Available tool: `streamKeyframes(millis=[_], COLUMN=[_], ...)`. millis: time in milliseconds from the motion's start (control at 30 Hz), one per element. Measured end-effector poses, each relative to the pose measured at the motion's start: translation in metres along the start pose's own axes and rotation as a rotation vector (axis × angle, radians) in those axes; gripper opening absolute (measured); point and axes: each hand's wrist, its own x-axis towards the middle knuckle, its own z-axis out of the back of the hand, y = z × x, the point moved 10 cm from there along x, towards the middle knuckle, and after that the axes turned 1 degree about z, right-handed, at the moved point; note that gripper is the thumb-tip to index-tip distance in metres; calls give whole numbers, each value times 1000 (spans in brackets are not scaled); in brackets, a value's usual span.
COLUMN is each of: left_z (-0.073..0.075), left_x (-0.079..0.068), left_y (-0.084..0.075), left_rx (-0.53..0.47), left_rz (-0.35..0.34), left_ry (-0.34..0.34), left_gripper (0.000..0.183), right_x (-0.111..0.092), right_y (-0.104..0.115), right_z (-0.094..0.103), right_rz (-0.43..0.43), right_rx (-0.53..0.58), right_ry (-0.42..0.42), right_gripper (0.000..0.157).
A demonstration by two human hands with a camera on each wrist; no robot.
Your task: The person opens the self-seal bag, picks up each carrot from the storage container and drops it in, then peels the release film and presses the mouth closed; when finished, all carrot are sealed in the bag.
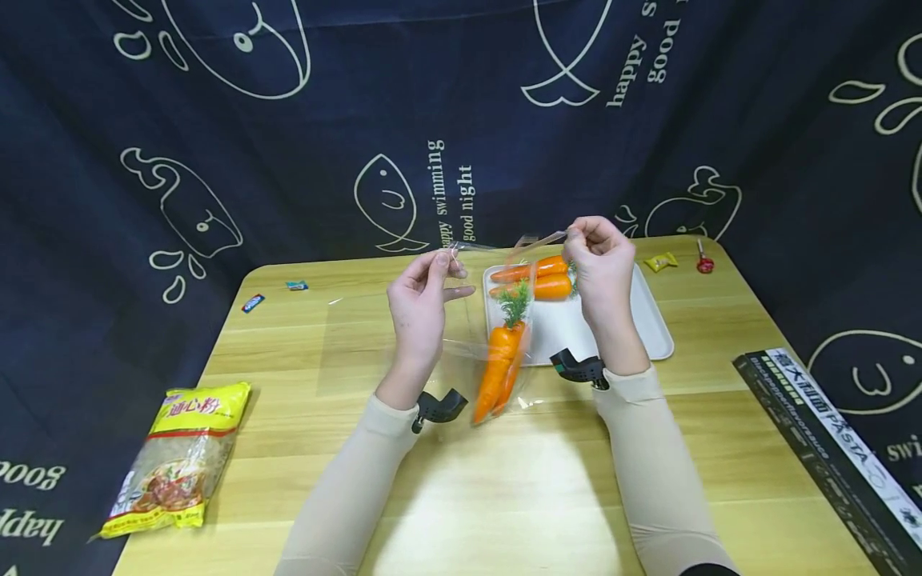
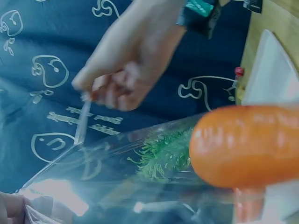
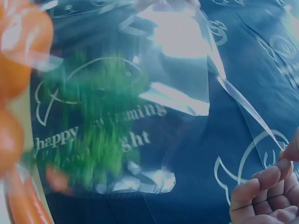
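Observation:
A clear plastic bag (image 1: 461, 349) hangs over the table with carrots (image 1: 499, 362) inside, green leafy tops (image 3: 93, 121) up and orange tips down. My left hand (image 1: 421, 300) pinches the bag's upper edge between thumb and finger. Higher and to the right, my right hand (image 1: 603, 260) pinches the end of a thin clear strip (image 2: 83, 122), which runs slanting down to the bag's mouth. Behind the bag, more carrots (image 1: 551, 286) lie on a white tray (image 1: 651, 320). Only fingertips of the left hand (image 2: 10, 207) show in the left wrist view.
A yellow pasta bag (image 1: 176, 460) lies at the table's left edge, a long black pasta box (image 1: 821, 448) along the right. Small wrapped candies (image 1: 253, 303) sit back left; a yellow candy (image 1: 660, 262) and a red lollipop (image 1: 704, 262) lie back right. A dark printed curtain (image 1: 324, 160) hangs behind.

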Motion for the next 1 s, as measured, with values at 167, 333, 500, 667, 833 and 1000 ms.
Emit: streamKeyframes(millis=[167,333,500,667,833,1000], left_z=[0,0,7,15,21,23], left_x=[-5,-8,-8,-8,-10,-12], left_y=[-22,-41,-51,-66,-84,-93], left_rx=[-7,-1,4,9,20,32], left_rz=[-29,-69,-87,-118,-154,-153], left_ry=[11,17,-6,-19,-41,-48], left_gripper=[26,27,28,25,26,26], right_x=[11,18,24,28,28,19], right_y=[-3,-7,-19,-31,-49,-78], right_z=[37,83,130,171,199,233], right_rz=[-46,-85,-158,-216,-307,-486], right_rx=[249,353,364,343,283,-86], right_ry=[-68,-160,-261,-357,-393,-375], right_gripper=[14,12,11,21,26,14])
